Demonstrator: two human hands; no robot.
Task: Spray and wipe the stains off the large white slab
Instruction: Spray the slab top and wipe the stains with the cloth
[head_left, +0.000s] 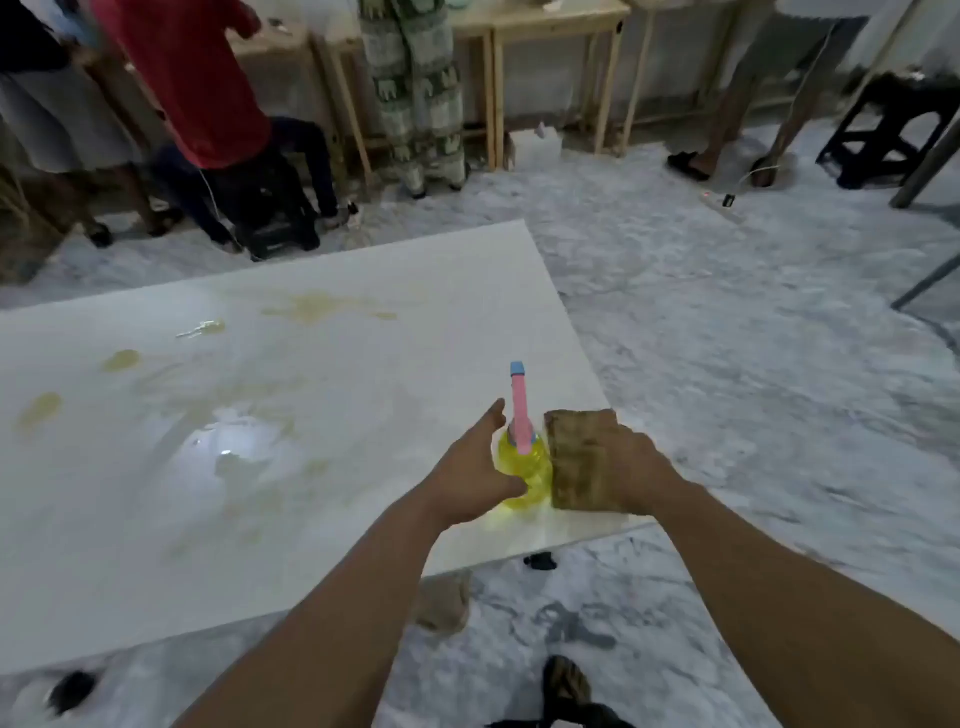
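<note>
The left hand (475, 467) is open beside the bottle (524, 467) while the right hand (631, 475) holds the cloth (579, 457), so a bump could tip the bottle off the slab (311, 467)

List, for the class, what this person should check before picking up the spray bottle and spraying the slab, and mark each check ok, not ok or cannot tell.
1. Spray bottle upright on the slab: ok.
2. Left hand open and beside the bottle, ready to grasp: ok.
3. Right hand holds the brown cloth for wiping: ok.
4. Bottle holds liquid: ok, yellow fluid shows.
5. Nozzle aimed at the yellow stains: not ok, it points past the slab's far edge.
6. Nozzle unlocked: cannot tell.
</note>
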